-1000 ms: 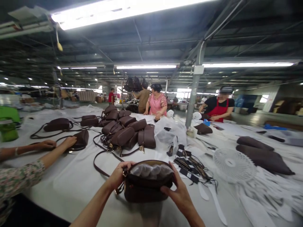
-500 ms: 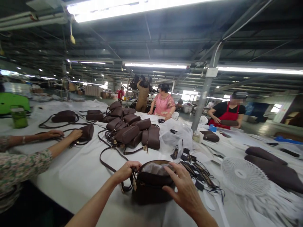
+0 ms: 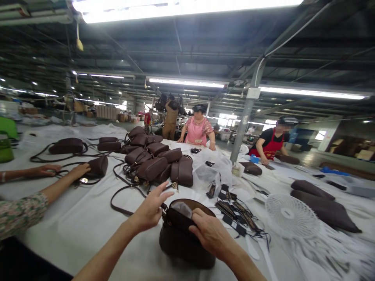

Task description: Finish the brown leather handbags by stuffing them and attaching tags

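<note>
A dark brown handbag (image 3: 184, 246) stands on the white-covered table in front of me, its top open and pale, crinkled stuffing (image 3: 184, 209) showing inside. My right hand (image 3: 212, 232) is closed over the near rim, with its thumb outside the bag and its curled fingertips at the mouth. Whether those fingertips also pinch the stuffing is hidden. At the bag's left end, my left hand (image 3: 149, 208) is open, fingers stretched and apart, beside the metal strap fitting. The bag's strap (image 3: 118, 208) loops away to the left on the cloth.
Beyond the bag lies a heap of similar brown handbags (image 3: 154, 168). Black tags (image 3: 236, 212) and a white fan (image 3: 288, 214) are on the right. At left, a co-worker's hands (image 3: 79, 171) touch another bag. A grey post (image 3: 244, 125) rises behind clear plastic (image 3: 212, 166).
My left hand has let go of the bag's left end and opened. My right hand has closed onto the near rim. The bag now leans more, showing more of its front.
</note>
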{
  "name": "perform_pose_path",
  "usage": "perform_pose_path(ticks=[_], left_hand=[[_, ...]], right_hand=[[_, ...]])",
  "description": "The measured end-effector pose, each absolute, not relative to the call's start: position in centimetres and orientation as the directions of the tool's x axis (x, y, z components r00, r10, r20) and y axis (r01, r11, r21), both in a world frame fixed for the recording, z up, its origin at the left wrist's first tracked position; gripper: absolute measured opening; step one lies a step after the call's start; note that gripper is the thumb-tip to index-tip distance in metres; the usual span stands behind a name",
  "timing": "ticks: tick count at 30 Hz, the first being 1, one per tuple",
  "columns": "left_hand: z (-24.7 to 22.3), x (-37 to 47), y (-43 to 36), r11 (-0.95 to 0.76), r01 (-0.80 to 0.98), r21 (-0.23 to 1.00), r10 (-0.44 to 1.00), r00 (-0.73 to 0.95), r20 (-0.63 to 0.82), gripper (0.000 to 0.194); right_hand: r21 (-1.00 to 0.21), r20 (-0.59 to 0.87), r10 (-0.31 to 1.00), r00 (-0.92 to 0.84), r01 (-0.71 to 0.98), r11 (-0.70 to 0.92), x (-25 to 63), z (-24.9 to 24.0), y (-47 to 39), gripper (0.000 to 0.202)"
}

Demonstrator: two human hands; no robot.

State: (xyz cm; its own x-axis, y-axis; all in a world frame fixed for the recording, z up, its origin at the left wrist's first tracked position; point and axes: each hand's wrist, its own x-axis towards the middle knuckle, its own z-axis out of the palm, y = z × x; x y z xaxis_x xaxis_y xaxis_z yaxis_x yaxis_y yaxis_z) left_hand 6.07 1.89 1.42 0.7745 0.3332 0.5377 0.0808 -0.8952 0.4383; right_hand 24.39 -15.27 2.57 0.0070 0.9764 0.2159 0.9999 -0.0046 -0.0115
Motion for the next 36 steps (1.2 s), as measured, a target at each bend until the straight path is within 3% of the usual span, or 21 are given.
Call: perform_pose_path(ticks=[3,5,8,11,13,15,18,20,24,29,32,34,36], left_hand=[[2.0,6.1,-1.0,-0.962,-0.016,0.274,0.130,0.853,0.506,0.053],[1.6,6.6,-2.2,-0.970,-0.014,0.242,0.110,0.863,0.492,0.035],[0.5,7.2,-2.8,-0.974,0.014,0.227,0.137,0.833,0.536,0.018],[0.1,7.2,-2.6,-0.974,-0.034,0.224,0.100,0.821,0.562,0.017],[0.3,7.0,-2.4,-0.975,-0.008,0.220,0.122,0.814,0.568,0.014],[0.7,6.7,-2.2,-0.977,0.079,0.196,0.178,0.808,0.562,0.017],[1.7,6.6,-2.0,-0.976,0.188,0.114,0.219,0.826,0.519,0.036],[2.4,6.9,-2.2,-0.975,0.213,0.064,0.215,0.836,0.505,0.040],[3.1,7.9,-4.1,-0.994,0.104,0.013,0.095,0.842,0.530,0.038],[2.3,8.5,-6.4,-0.991,0.088,0.105,0.116,0.947,0.300,0.007],[1.7,8.2,-6.4,-0.978,0.070,0.198,0.124,0.953,0.277,0.017],[1.8,8.0,-6.3,-0.970,0.045,0.240,0.108,0.960,0.257,0.023],[2.4,8.0,-6.3,-0.958,0.067,0.279,0.125,0.973,0.195,0.024]], right_hand=[[-0.030,0.182,0.981,0.072,0.997,-0.068,22.5,2.2,-16.0,0.009],[-0.064,0.154,0.983,0.098,0.994,-0.089,21.7,2.5,-16.7,0.011],[-0.209,0.192,0.979,0.065,0.978,-0.024,22.3,3.8,-18.0,0.017],[-0.291,0.267,0.956,0.120,0.956,-0.039,24.4,5.2,-19.0,0.060],[-0.347,0.206,0.964,0.166,0.934,-0.086,25.9,5.3,-19.3,0.088],[-0.408,0.117,0.977,0.178,0.906,-0.116,26.8,4.8,-19.6,0.080],[-0.380,0.076,0.962,0.262,0.900,-0.215,27.1,3.5,-20.2,0.032],[-0.345,0.076,0.944,0.321,0.897,-0.278,27.0,2.9,-20.6,0.013],[-0.375,0.100,0.935,0.340,0.884,-0.281,26.5,2.2,-21.4,0.013],[-0.481,0.163,0.939,0.302,0.855,-0.192,25.5,2.3,-22.8,0.017],[-0.690,0.116,0.969,0.219,0.719,-0.079,26.4,2.3,-23.6,0.028],[-0.819,0.022,0.973,0.231,0.562,-0.115,28.3,1.5,-23.7,0.034],[-0.786,-0.055,0.939,0.340,0.565,-0.250,31.2,0.0,-23.3,0.044]])
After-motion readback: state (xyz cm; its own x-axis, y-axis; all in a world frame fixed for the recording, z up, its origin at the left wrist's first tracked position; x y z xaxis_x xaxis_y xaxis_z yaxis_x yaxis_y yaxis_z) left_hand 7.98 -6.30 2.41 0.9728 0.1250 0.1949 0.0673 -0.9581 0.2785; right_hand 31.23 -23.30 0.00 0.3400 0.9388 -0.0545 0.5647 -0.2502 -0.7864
